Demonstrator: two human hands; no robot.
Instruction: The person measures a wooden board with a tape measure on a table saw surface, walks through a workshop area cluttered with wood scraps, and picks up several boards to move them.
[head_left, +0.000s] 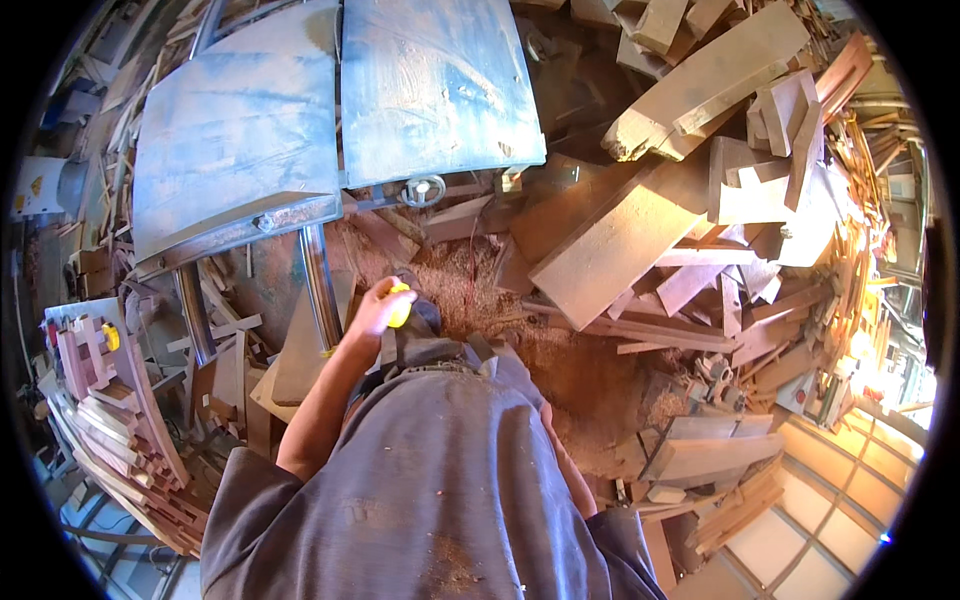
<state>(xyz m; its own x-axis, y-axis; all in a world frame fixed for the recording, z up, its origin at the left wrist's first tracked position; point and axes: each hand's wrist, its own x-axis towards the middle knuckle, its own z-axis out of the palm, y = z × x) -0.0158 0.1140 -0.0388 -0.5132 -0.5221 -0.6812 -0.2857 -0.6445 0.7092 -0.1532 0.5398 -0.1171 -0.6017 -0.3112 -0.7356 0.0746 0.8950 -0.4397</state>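
My left hand (pixel 372 309) is closed round a small, rounded, bright yellow object (pixel 400 306), about the size of a tape measure. It is held in front of my waist, just right of a shiny metal post (pixel 319 285). My right forearm (pixel 567 462) hangs close along my side, and the hand at its end is hidden behind my grey shirt (pixel 440 470). Beyond my left hand stands a machine with two pale blue metal tables, a left table (pixel 235 150) and a right table (pixel 435 90). A small handwheel (pixel 423 190) sits under the right table's near edge.
Thick wooden boards and offcuts (pixel 620 245) lie in a large heap to the right. Sawdust (pixel 455 275) covers the floor by my feet. At the left, a stack of wood strips (pixel 110 430) carries another yellow item (pixel 110 336). Boards (pixel 715 450) rest at the lower right.
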